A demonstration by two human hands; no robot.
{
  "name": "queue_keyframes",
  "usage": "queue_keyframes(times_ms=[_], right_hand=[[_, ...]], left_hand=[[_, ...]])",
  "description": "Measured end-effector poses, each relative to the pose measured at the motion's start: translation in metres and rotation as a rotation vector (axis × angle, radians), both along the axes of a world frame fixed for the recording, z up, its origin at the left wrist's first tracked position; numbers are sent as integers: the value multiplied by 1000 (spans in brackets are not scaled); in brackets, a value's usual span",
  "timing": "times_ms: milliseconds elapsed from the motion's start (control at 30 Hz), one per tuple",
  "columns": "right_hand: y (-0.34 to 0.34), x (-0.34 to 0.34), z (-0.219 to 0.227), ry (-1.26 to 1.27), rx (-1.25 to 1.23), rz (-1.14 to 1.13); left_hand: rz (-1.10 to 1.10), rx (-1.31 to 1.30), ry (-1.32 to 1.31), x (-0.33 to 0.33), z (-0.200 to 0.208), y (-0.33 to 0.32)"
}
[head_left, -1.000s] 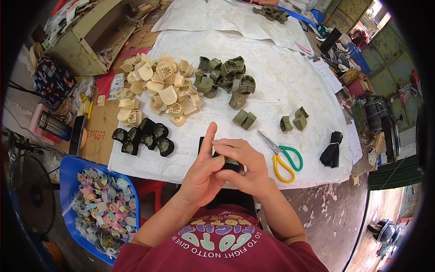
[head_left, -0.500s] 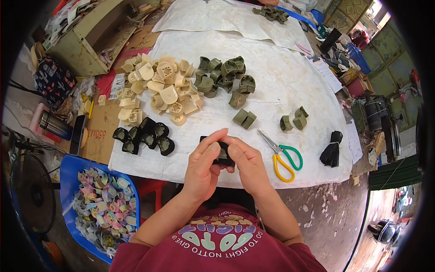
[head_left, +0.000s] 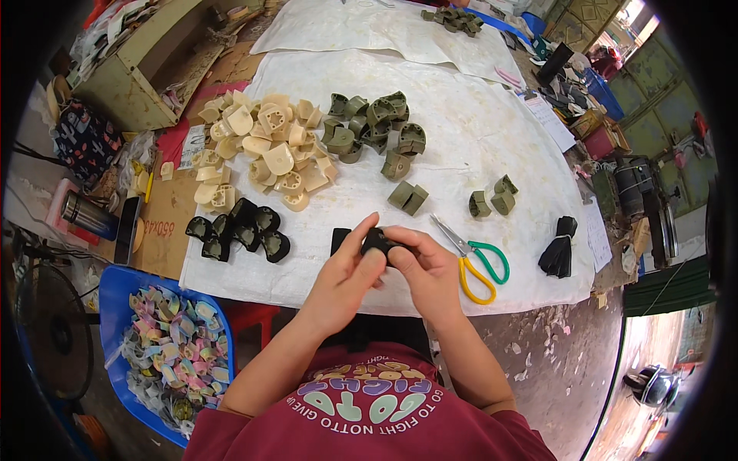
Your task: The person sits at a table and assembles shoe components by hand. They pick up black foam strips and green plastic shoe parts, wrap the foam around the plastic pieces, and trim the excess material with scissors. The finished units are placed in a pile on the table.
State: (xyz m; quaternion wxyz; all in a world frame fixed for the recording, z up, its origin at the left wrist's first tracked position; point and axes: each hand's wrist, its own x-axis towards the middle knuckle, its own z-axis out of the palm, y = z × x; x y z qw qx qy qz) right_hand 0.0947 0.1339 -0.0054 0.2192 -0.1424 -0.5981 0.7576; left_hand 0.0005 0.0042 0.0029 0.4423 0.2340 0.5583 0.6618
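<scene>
Above the table's near edge, my left hand (head_left: 344, 276) and my right hand (head_left: 427, 275) hold a small black-covered shoe heel (head_left: 377, 240) between thumbs and fingers; the fingers hide much of it. Just beyond my left fingers a flat black piece (head_left: 340, 240) lies on the white cloth (head_left: 453, 123). To the left sits a group of black-covered heels (head_left: 244, 230). Scissors (head_left: 478, 270) with one green and one yellow handle lie open beside my right hand. A tied bundle of black strips (head_left: 558, 247) is farther right.
Beige heels (head_left: 265, 142) are heaped at the far left, with olive-green heels (head_left: 377, 123) beside them and a few nearer. A blue bin (head_left: 114, 326) of colourful scraps stands on the floor at left. A bottle (head_left: 88, 215) and phone (head_left: 130, 219) rest at the left edge.
The black heel has been turned and raised slightly between my fingers, and my fingers have shifted around it. My view has moved a little.
</scene>
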Motion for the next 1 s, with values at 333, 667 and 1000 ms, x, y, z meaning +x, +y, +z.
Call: queue_keyframes(times_ms=[333, 667, 1000], right_hand=[[-7, 7, 0, -187, -403, 114], [-4, 1, 12, -365, -305, 80], [-7, -5, 9, -463, 588, 140]], left_hand=[[188, 120, 1113, -10, -2, -2], [118, 65, 906, -3, -15, -9], [145, 30, 885, -4, -24, -9]])
